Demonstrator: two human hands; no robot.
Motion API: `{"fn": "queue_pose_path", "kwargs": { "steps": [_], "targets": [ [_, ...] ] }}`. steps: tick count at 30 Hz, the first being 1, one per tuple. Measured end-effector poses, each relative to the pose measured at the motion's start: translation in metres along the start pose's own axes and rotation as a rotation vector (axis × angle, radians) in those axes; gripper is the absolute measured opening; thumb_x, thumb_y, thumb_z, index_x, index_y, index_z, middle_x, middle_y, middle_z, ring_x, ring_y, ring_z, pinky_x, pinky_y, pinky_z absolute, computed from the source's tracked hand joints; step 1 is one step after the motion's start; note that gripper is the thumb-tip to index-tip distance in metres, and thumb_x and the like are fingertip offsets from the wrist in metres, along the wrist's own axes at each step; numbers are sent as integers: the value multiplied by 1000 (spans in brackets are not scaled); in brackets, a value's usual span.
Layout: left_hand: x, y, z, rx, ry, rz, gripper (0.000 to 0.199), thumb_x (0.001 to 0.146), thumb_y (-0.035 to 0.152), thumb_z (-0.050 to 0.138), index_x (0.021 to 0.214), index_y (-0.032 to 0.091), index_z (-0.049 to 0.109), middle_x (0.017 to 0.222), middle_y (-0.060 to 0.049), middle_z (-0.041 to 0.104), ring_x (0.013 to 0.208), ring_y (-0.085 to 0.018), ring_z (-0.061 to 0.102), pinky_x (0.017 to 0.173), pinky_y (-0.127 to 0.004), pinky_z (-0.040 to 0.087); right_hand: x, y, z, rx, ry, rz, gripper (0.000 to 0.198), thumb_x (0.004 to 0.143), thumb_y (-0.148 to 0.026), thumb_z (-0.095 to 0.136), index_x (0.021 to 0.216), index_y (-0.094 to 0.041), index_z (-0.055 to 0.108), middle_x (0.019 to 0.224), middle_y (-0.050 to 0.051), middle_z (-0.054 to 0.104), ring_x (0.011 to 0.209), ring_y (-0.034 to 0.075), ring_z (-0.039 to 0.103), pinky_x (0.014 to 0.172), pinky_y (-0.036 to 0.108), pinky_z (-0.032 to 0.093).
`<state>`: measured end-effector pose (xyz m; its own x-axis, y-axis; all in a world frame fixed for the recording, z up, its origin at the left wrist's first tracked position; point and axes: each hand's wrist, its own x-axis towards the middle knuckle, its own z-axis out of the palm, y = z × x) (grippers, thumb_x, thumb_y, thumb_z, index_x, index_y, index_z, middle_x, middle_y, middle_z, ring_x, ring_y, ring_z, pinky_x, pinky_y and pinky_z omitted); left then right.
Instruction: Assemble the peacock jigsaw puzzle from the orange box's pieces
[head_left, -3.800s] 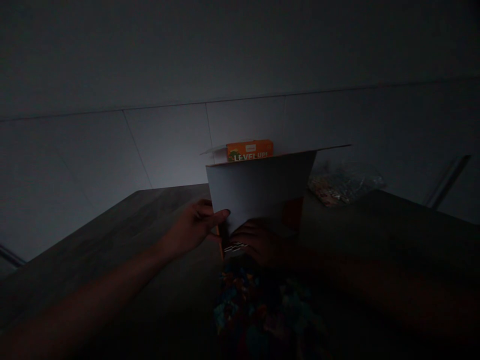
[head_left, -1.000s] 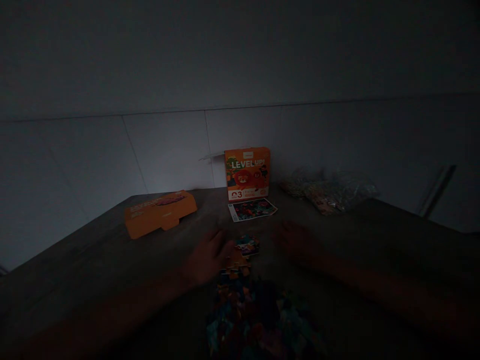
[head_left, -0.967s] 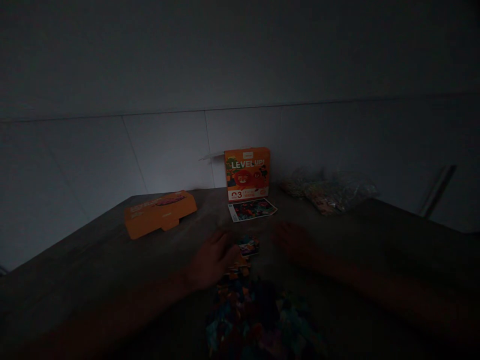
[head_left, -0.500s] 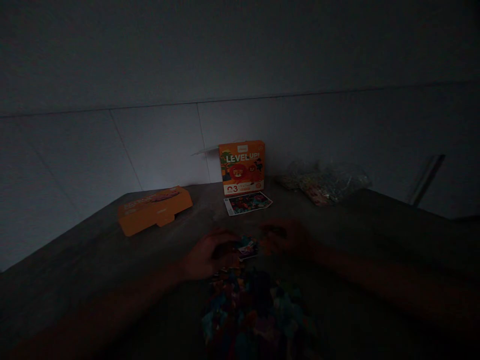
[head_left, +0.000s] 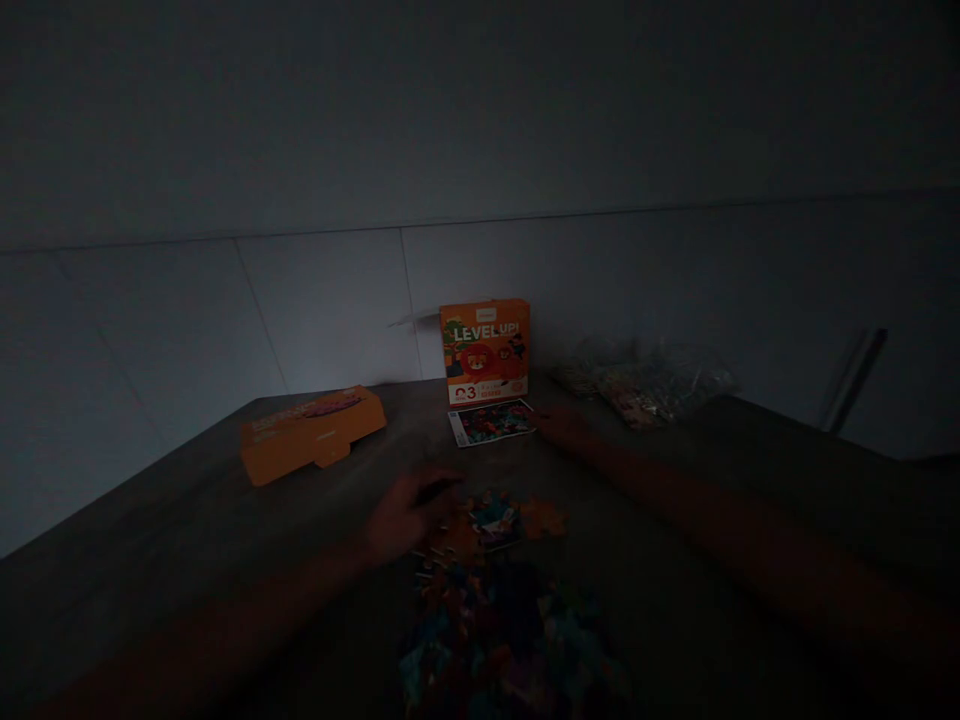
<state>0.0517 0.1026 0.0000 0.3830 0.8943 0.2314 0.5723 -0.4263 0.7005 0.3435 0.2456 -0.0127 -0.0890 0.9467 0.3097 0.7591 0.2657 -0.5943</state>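
Note:
In the dim head view, my left hand (head_left: pixel 405 515) is low over the table beside some puzzle pieces (head_left: pixel 495 520), with its thumb and fingers apart and nothing visible in them. My right hand (head_left: pixel 562 428) is stretched forward to the right edge of a small picture card (head_left: pixel 491 424). Darkness and blur hide whether its fingers grip the card. A few orange pieces (head_left: pixel 545 517) lie to the right of the multicoloured ones. Closer to me spreads a heap of loose puzzle pieces (head_left: pixel 517 640), mostly teal, red and purple.
An orange "LEVEL UP!" box (head_left: pixel 486 352) stands upright near the wall (head_left: pixel 337 300), behind the card. At the left lies an orange cardboard sleeve (head_left: pixel 315 435). Clear plastic bags (head_left: pixel 652 385) with contents lie at the back right of the grey table (head_left: pixel 187 500).
My right hand has moved forward from the puzzle pieces to the card's edge. My left hand has drawn back slightly, uncovering more pieces. The view has tipped up a little.

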Motion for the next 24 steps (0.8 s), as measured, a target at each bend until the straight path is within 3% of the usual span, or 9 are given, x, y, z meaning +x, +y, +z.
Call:
{"fn": "queue_pose_path", "kwargs": {
  "steps": [4, 10, 13, 17, 24],
  "targets": [
    [6, -9, -1, 49, 34, -24, 35, 92, 36, 51, 119, 24, 69, 121, -4, 70, 112, -26, 65, 100, -38, 51, 6, 5, 4, 22, -44, 52, 23, 97, -33, 61, 110, -14, 64, 110, 7, 66, 94, 20, 65, 84, 39, 56],
    [45, -32, -2, 120, 68, -33, 39, 85, 38, 67, 122, 27, 69, 135, -6, 62, 131, -31, 51, 114, -44, 37, 7, 7, 2, 70, 72, 84, 27, 97, -31, 61, 119, -15, 61, 118, 9, 63, 101, 21, 64, 86, 41, 56],
    [87, -49, -4, 86, 79, -93, 42, 88, 35, 69, 127, 21, 63, 125, -11, 67, 119, -29, 61, 106, -45, 46, 12, 3, 1, 49, 92, 109, 22, 97, -32, 60, 112, -15, 64, 114, 8, 65, 98, 20, 65, 86, 39, 56],
    [140, -68, -7, 38, 140, -158, 32, 97, 33, 61, 122, 14, 60, 123, -10, 62, 107, -24, 64, 92, -46, 55, 28, -3, 4, 21, 114, 137, 25, 98, -34, 59, 114, -15, 64, 115, 7, 64, 99, 21, 64, 85, 40, 56],
    [163, -89, -13, 72, 163, -210, 28, 97, 32, 61, 119, 14, 61, 120, -9, 62, 103, -23, 64, 89, -43, 56, 54, -10, 14, 21, 128, 170, 26, 97, -34, 60, 115, -15, 63, 116, 8, 64, 101, 22, 64, 87, 41, 55]
  ]
}}
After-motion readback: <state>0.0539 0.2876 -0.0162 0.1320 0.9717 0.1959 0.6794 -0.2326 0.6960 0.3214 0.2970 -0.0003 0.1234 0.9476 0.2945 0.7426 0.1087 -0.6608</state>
